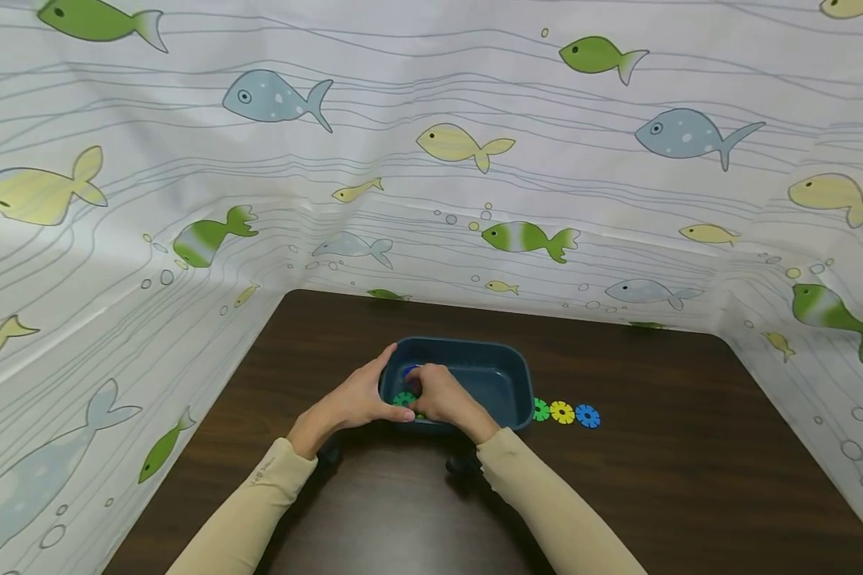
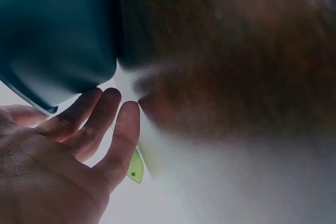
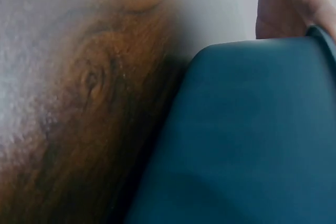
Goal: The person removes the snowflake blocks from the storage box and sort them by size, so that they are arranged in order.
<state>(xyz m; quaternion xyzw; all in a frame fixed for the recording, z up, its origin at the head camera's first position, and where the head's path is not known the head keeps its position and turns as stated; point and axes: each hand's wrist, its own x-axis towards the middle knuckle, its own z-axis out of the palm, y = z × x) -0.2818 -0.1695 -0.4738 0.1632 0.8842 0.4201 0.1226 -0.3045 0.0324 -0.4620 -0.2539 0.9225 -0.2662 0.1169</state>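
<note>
A dark blue plastic tub (image 1: 485, 387) sits on the table. My left hand (image 1: 359, 395) holds its left end, the thumb over the near rim and the fingers along the outer side. In the left wrist view, fingertips (image 2: 107, 98) touch or nearly touch the tub's wall. My right hand (image 1: 442, 395) reaches inside the tub's left end with bent fingers. Beside those fingers lie a green notched disc (image 1: 404, 398) and a blue piece (image 1: 409, 370), partly covered. Whether the right fingers pinch a piece is hidden. The right wrist view shows only the tub's outside and part of the left hand.
Right of the tub, a green disc (image 1: 541, 410), a yellow disc (image 1: 562, 412) and a blue disc (image 1: 587, 416) lie in a row on the dark wood table (image 1: 662, 447). A white fish-patterned sheet (image 1: 431, 96) hangs behind and along both sides.
</note>
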